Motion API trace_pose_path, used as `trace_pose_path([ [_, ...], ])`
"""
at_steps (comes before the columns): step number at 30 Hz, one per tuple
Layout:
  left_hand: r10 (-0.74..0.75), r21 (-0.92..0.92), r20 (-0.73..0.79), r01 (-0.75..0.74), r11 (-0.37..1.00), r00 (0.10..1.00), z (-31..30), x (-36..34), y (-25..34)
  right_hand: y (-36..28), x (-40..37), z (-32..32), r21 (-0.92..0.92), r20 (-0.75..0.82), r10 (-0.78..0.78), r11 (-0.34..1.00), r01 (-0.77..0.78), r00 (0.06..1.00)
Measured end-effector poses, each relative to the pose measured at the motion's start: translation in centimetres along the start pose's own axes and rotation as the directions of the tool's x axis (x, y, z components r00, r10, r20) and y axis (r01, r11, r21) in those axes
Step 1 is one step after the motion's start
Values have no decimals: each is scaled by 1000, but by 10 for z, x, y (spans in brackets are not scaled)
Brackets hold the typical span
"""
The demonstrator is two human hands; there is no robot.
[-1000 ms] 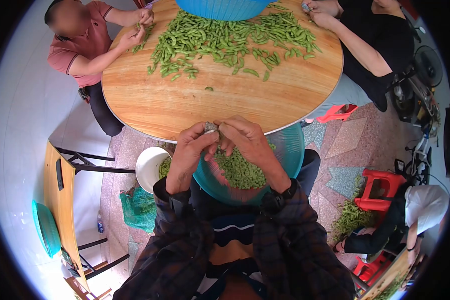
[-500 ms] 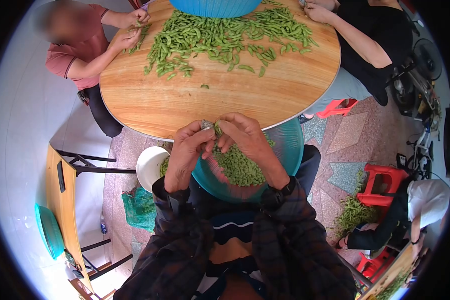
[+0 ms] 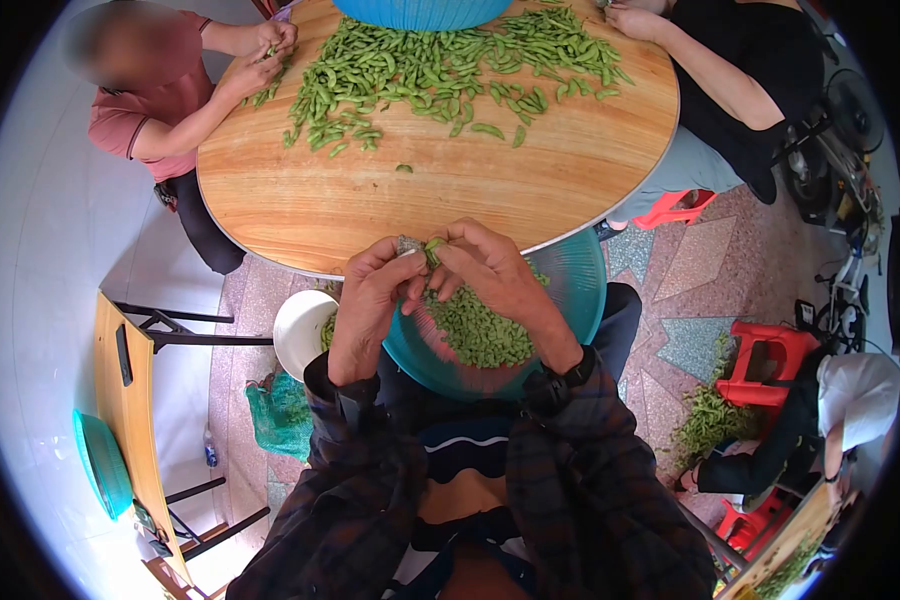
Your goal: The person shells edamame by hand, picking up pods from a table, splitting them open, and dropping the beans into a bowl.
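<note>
A green bean pod [image 3: 433,252] is pinched between my two hands over the near edge of the round wooden table [image 3: 300,215]. My right hand [image 3: 492,272] grips the pod with thumb and fingers. My left hand [image 3: 375,290] is closed at the pod's left side, with something greyish around its thumb or index fingertip. Below the hands, a teal basin [image 3: 592,290] on my lap holds many shelled green beans [image 3: 485,335]. A heap of pods [image 3: 400,70] lies across the far half of the table.
A blue basin [image 3: 425,12] stands at the table's far edge. People sit at left [image 3: 160,100] and right [image 3: 740,70]. A white bucket [image 3: 295,335] and green net bag [image 3: 278,420] are left of my legs. Red stools [image 3: 770,362] and another person [image 3: 855,395] are at right.
The pod between my hands shows more clearly, and my fingers have shifted slightly around it. The whole view has moved a little.
</note>
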State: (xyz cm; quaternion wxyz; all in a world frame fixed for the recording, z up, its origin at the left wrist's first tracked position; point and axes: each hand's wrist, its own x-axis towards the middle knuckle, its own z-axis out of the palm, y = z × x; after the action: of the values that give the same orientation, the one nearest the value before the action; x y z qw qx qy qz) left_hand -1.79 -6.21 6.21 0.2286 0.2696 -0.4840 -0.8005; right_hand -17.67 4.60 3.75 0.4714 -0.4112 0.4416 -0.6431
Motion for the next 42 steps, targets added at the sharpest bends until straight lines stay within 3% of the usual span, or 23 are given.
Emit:
trace_pose_path([
  [9,54,209,-16,-49,977,998,10,-6,2,2,4,-1,130,-46,112,986,-105,993],
  [11,86,306,0,-82,948,996,12,-6,1,5,6,-1,197,-43,207,961,-195,977],
  [17,88,361,-14,-77,929,996,13,-5,-2,5,9,1,225,-84,262,945,-238,961],
  [20,101,359,-13,-90,929,995,14,-4,-2,4,11,1,135,-86,253,961,-240,964],
  [24,114,359,-17,-101,928,993,17,-4,0,10,11,-1,143,-98,207,971,-192,973],
  [29,98,230,-10,-93,969,995,14,-4,1,1,7,-9,115,9,274,955,-273,962],
  [39,79,88,-43,-75,993,996,7,-7,5,-3,-22,-8,120,-29,193,975,-188,981],
  [42,113,116,-27,-109,987,993,3,-15,8,-11,-46,-8,-44,-53,213,975,-216,975],
])
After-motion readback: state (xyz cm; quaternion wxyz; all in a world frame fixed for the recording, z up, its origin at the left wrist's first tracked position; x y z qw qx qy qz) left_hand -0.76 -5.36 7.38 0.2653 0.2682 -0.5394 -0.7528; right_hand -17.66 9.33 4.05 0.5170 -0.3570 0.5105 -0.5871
